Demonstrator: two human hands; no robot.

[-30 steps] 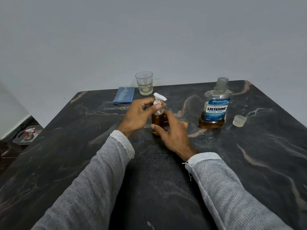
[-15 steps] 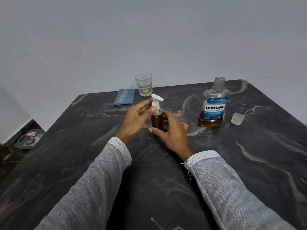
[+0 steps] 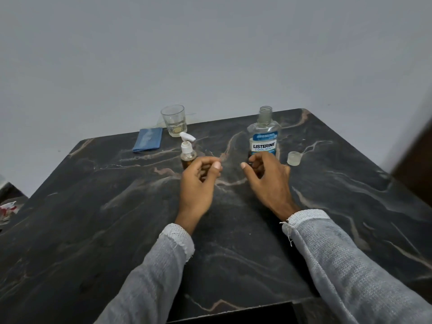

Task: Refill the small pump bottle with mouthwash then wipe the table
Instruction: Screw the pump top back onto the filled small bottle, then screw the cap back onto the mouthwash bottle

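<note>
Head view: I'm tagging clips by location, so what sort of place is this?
Probably a home room: a dark marble-patterned table against a plain wall, with household items on it, namely a mouthwash bottle, drinking glass and folded blue cloth.

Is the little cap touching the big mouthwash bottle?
Apart. The head view shows the cap sitting on the table to the right of the mouthwash bottle, with dark tabletop showing between them.

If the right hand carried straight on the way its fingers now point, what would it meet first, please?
Most likely the Listerine bottle: the right hand points at its base, fingers curled just short of it. Whether they already touch cannot be told.
</note>
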